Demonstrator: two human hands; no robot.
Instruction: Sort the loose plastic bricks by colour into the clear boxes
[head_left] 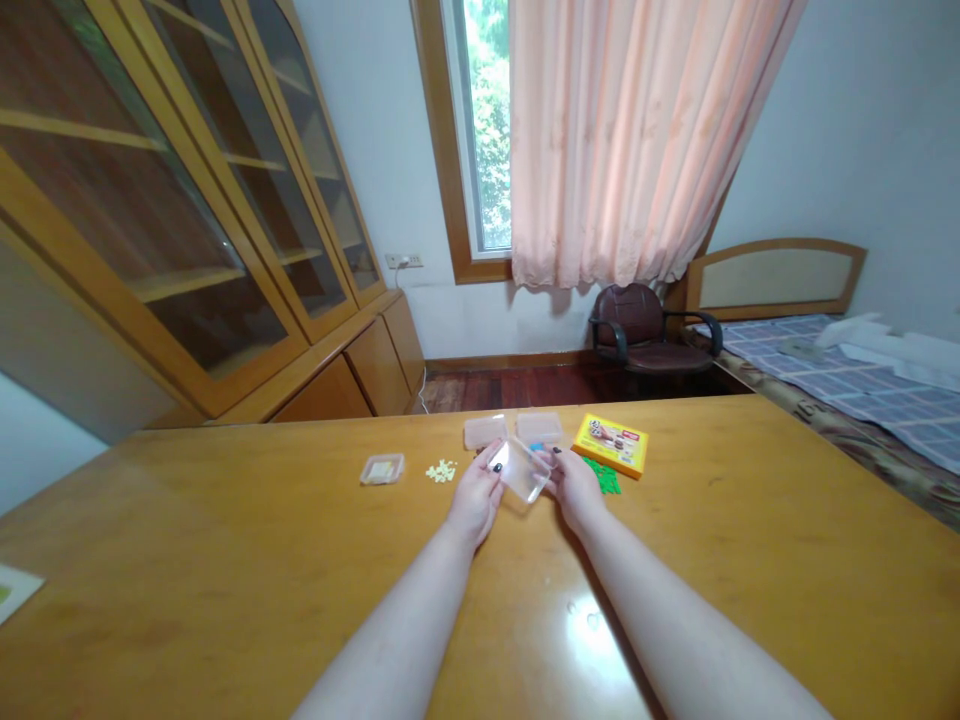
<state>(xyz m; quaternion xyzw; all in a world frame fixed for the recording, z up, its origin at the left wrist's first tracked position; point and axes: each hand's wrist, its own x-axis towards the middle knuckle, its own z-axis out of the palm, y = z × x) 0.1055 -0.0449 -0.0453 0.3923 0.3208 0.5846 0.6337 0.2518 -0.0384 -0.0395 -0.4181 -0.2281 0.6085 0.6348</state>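
Between my two hands a clear plastic box (523, 472) is held tilted above the table. My left hand (478, 492) grips its left side, and my right hand (574, 485) has fingers closed on its right side. Just behind are two more clear plastic boxes, a left one (484, 432) and a right one (540, 428). A small blue thing (536, 447) shows partly behind the held box. Green pieces (604, 478) lie in a pile beside my right hand, and cream-coloured pieces (442, 471) are scattered left of my left hand.
A yellow box (611, 445) with printed pictures lies right of the hands on the wooden table (262, 560). At the left stands a small clear container (382, 469) with pale pieces inside. A brown armchair (637, 330) is past the table's far edge.
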